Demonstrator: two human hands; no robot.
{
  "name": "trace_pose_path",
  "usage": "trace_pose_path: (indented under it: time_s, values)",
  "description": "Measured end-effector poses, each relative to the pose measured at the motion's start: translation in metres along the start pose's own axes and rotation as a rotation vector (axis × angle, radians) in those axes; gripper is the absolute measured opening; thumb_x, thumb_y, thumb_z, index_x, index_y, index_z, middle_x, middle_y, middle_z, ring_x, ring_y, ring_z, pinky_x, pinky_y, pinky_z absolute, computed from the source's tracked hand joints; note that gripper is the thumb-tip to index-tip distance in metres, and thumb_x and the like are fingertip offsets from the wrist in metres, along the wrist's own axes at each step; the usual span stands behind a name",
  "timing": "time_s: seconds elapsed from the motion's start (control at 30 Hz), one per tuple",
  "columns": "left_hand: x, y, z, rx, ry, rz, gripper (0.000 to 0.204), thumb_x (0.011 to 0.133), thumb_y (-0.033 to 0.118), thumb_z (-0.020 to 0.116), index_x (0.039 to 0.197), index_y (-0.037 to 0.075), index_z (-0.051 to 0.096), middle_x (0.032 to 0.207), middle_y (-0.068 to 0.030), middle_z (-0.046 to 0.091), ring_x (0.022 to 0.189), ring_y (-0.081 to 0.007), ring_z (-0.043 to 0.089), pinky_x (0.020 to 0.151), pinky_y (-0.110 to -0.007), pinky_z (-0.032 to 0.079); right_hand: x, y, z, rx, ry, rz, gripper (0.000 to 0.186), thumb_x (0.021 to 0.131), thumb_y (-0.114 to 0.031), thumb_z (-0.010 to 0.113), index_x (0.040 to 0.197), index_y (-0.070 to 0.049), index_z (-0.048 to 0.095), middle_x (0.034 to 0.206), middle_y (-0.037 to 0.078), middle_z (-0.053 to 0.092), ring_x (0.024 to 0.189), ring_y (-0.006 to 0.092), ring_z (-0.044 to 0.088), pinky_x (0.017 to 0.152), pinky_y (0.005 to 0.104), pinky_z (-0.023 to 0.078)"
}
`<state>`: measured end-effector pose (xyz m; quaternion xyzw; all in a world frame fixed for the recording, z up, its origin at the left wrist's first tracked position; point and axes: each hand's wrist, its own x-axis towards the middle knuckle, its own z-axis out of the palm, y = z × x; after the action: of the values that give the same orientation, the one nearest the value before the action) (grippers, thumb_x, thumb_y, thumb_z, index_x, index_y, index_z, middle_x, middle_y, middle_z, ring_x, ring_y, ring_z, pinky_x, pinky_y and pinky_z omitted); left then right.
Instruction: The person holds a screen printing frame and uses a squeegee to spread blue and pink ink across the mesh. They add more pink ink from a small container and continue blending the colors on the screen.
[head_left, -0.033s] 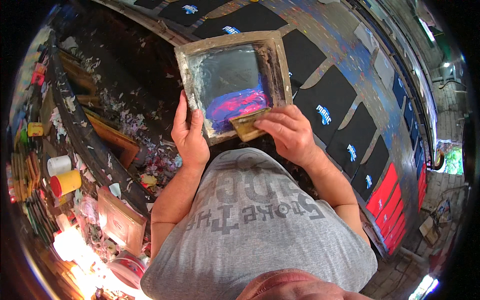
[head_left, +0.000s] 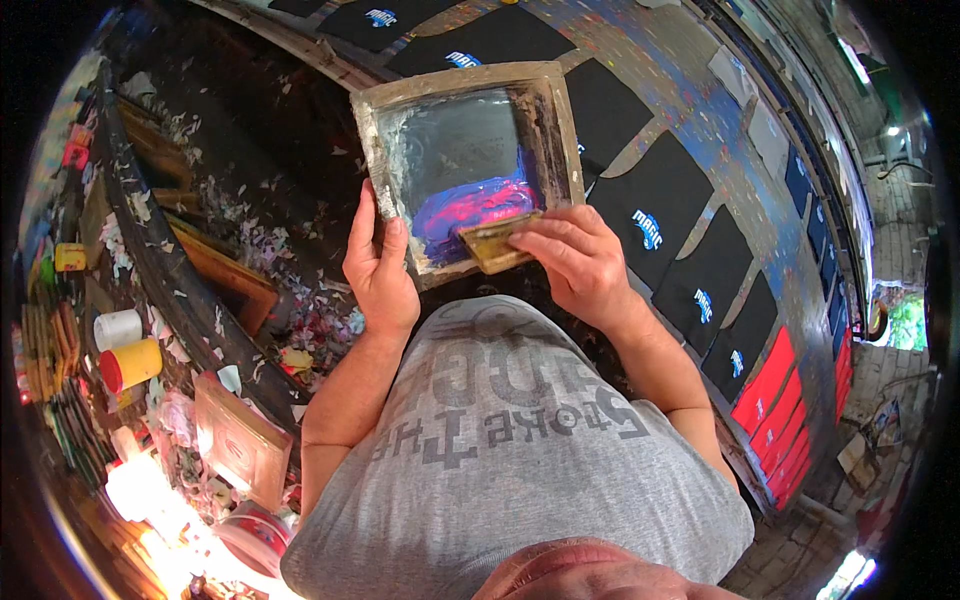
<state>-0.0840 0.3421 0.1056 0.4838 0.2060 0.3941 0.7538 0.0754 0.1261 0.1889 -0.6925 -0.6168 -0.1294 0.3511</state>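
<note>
My left hand [head_left: 385, 270] grips the left side of a framed printing screen [head_left: 460, 72], held up in front of my body. Purple-blue ink with a bright pink streak [head_left: 470, 200] lies across the lower part of its dark mesh. My right hand [head_left: 580, 265] pinches a small yellowish squeegee [head_left: 490, 250], which rests over the screen's lower right, at the edge of the ink.
Black shirts [head_left: 640, 180] with blue prints lie along a paint-speckled table [head_left: 640, 75] at the right, red shirts [head_left: 765, 400] farther down. At left are a littered floor [head_left: 260, 200], a curved black rail [head_left: 160, 280], wooden frames [head_left: 230, 275] and a yellow tub [head_left: 135, 365].
</note>
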Motion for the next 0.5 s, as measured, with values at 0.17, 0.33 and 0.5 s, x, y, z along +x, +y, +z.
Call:
trace_pose_path:
  time_s: [0.17, 0.33, 0.5]
  values:
    - [0.008, 0.002, -0.001, 0.051, 0.003, -0.018, 0.063, 0.123, 0.006, 0.067, 0.181, -0.006, 0.048, 0.178, -0.0151, 0.062, 0.154, -0.0224, 0.064, 0.132, -0.038, 0.048, 0.008, -0.004, 0.012, 0.010, 0.035, -0.026, 0.038, 0.084, 0.001, 0.082, 0.122, -0.005, 0.088, 0.121, 0.011, 0.088, 0.113, 0.0332, 0.081, 0.099, 0.0473, 0.064]
    - [0.014, -0.001, 0.000, 0.030, -0.012, 0.013, 0.063, 0.123, 0.006, 0.067, 0.181, -0.006, 0.047, 0.177, -0.0145, 0.062, 0.153, -0.0219, 0.064, 0.131, -0.038, 0.048, 0.007, 0.004, 0.008, -0.048, 0.039, 0.000, 0.039, 0.084, 0.001, 0.083, 0.122, -0.005, 0.088, 0.122, 0.012, 0.088, 0.112, 0.0347, 0.080, 0.099, 0.0469, 0.064]
    - [0.010, 0.002, 0.000, 0.029, -0.045, -0.009, 0.061, 0.124, 0.006, 0.067, 0.181, -0.005, 0.049, 0.179, -0.0118, 0.061, 0.153, -0.0171, 0.063, 0.129, -0.034, 0.048, 0.004, 0.002, 0.010, 0.025, 0.084, -0.081, 0.036, 0.086, 0.001, 0.085, 0.121, -0.005, 0.088, 0.123, 0.012, 0.088, 0.113, 0.0345, 0.081, 0.098, 0.0479, 0.065]
